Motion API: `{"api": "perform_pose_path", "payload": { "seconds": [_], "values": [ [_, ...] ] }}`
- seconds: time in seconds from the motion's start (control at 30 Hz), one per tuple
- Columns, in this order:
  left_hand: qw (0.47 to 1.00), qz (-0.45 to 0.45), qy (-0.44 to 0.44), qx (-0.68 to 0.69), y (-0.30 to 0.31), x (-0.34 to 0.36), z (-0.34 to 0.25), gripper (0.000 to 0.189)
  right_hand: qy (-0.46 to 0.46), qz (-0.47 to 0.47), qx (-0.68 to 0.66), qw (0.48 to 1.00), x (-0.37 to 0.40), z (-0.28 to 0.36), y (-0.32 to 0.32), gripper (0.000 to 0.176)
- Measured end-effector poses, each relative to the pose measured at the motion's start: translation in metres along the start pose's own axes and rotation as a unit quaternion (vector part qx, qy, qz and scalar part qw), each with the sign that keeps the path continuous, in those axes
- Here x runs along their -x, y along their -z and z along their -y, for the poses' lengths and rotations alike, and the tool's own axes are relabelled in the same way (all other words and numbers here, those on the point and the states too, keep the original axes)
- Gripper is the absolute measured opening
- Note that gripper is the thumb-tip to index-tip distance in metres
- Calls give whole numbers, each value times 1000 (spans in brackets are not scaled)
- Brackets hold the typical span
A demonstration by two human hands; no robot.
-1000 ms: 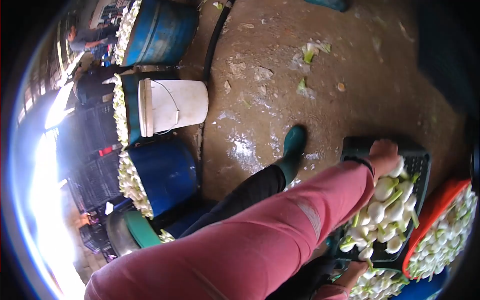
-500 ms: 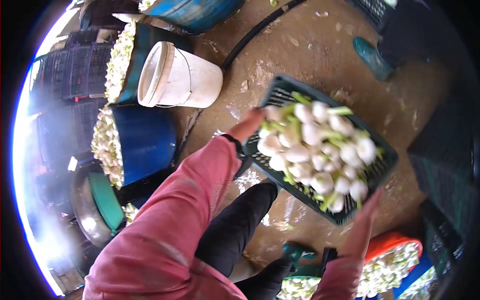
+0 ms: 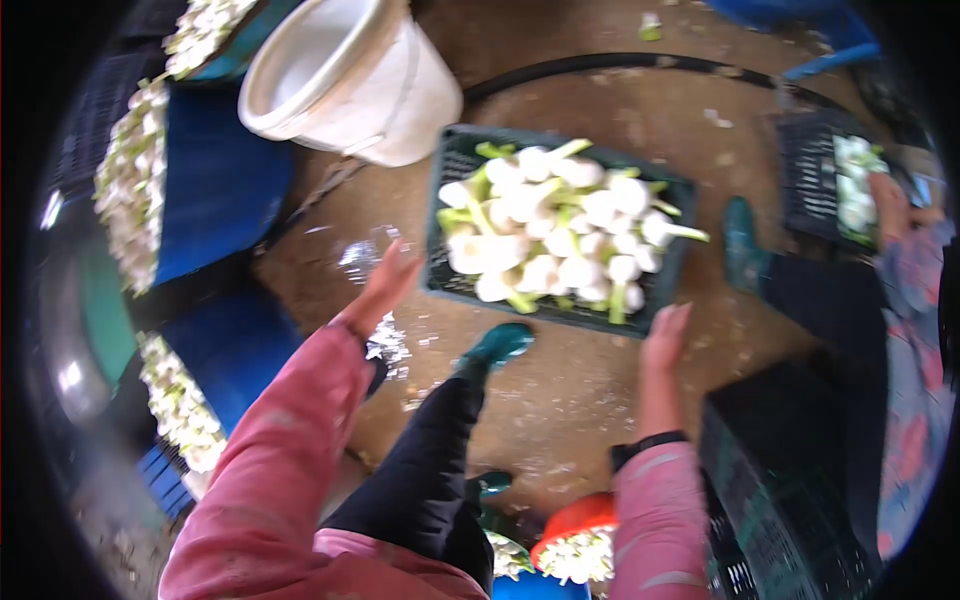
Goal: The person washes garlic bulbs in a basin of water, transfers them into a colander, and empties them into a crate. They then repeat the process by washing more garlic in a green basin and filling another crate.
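A dark green crate (image 3: 436, 262) heaped with white bulbs with short green stems (image 3: 545, 225) is in the middle, low over or on the wet floor; I cannot tell which. My left hand (image 3: 392, 278) is just off the crate's left side, fingers stretched out and holding nothing. At the crate's lower right corner is my right hand (image 3: 667, 338), its fingers extended and not wrapped round the rim; whether the fingertips touch it is unclear.
A white bucket (image 3: 385, 90) stands at upper left, beside blue barrels (image 3: 215, 180) of bulbs. A black hose (image 3: 620, 62) crosses behind the crate. At right, another person's hand (image 3: 893, 205) is at a crate (image 3: 808, 175); dark stacked crates (image 3: 780, 450) stand below.
Both hands have come off their hold at the crate's ends. The crate now lies more level across the view, and the camera view has shifted, bringing the other person's crate into sight.
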State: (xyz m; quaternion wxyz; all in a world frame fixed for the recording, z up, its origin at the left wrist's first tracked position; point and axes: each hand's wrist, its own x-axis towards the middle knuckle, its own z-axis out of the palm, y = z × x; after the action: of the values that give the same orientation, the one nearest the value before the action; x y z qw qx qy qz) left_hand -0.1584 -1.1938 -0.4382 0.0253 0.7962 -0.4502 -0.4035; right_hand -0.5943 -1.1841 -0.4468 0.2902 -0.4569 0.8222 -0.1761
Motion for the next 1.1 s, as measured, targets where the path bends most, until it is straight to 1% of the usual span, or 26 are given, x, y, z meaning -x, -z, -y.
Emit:
{"api": "perform_pose_path", "payload": {
  "seconds": [0.03, 0.07, 0.1, 0.17, 0.23, 0.27, 0.3, 0.33, 0.37, 0.4, 0.43, 0.47, 0.57, 0.63, 0.67, 0.7, 0.73, 0.77, 0.8, 0.87, 0.9, 0.93, 1.0, 1.03, 1.07, 1.1],
  "values": [
    [999, 7, -37, 2, 2, 31, 20, 52, 26, -36, -11, 999, 34, 9, 11, 49],
    [995, 87, 18, -44, 13, 57, 20, 36, -10, 60, -40, 997, 68, -10, 20, 31],
    [995, 76, 22, 67, 25, 100, 5, 28, -51, 153, -60, 985, 102, -29, 29, 17],
    [970, 163, 52, 173, 53, 164, -24, 21, -88, 218, 21, 972, 188, -14, 68, 23],
    [946, 182, 46, 265, 53, 211, -30, 11, -97, 387, 195, 896, 261, -51, 96, 26],
    [932, 210, 25, 294, 56, 223, -42, 8, -246, 368, 213, 871, 300, -78, 101, 28],
    [930, 238, -25, 278, 70, 236, -81, 8, -151, 347, 213, 901, 325, -47, 148, 34],
    [925, 267, -76, 261, 89, 259, -130, 8, -226, 301, 163, 912, 365, -81, 154, 37],
    [906, 268, -142, 295, 103, 279, -176, 11, -340, 319, 112, 877, 375, -68, 182, 40],
    [901, 197, -297, 246, 120, 300, -221, 12, -448, 329, 48, 830, 387, -51, 215, 43],
    [863, 115, -448, 202, 139, 326, -268, 12, -479, 269, -28, 835, 395, -65, 232, 39],
    [820, 114, -501, 253, 161, 365, -313, 14, -507, 212, -111, 828, 419, -86, 244, 34],
    [600, 4, -735, 315, 214, 499, -397, 14, -543, 84, -304, 778, 508, -146, 261, 22],
    [442, -28, -828, 343, 230, 575, -416, 25, -501, 80, -293, 810, 546, -184, 275, 20],
    [368, -37, -859, 353, 230, 601, -417, 24, -339, 116, -141, 923, 571, -255, 252, 18],
    [317, -45, -876, 361, 230, 631, -419, 24, -296, 31, 1, 955, 576, -204, 309, 18],
    [268, -50, -889, 367, 228, 659, -420, 23, -261, 32, 283, 923, 571, -190, 348, 20],
    [226, -53, -899, 372, 225, 684, -421, 22, -278, -252, 106, 921, 583, -150, 398, 16],
    [193, -51, -905, 377, 220, 708, -421, 22, -177, -407, 99, 891, 599, -130, 448, 13],
    [130, -39, -915, 381, 209, 752, -425, 20, -109, -635, -106, 757, 638, -36, 550, 10],
    [100, -32, -918, 383, 204, 771, -427, 20, -53, -712, -40, 699, 673, 14, 589, 10],
    [74, -20, -919, 386, 199, 789, -428, 19, 93, -761, 128, 629, 708, 34, 621, 15],
    [26, -2, -919, 394, 187, 819, -434, 18, 300, -734, 212, 572, 769, 112, 660, 24],
    [6, 7, -917, 398, 183, 831, -436, 17, 462, -750, 137, 453, 791, 129, 663, 21],
    [-10, 18, -916, 401, 179, 840, -440, 17, 432, -714, 188, 518, 811, 155, 664, 22],
    [-27, 27, -914, 404, 175, 848, -444, 16, 418, -703, 254, 516, 818, 174, 665, 22]
  ]
}}
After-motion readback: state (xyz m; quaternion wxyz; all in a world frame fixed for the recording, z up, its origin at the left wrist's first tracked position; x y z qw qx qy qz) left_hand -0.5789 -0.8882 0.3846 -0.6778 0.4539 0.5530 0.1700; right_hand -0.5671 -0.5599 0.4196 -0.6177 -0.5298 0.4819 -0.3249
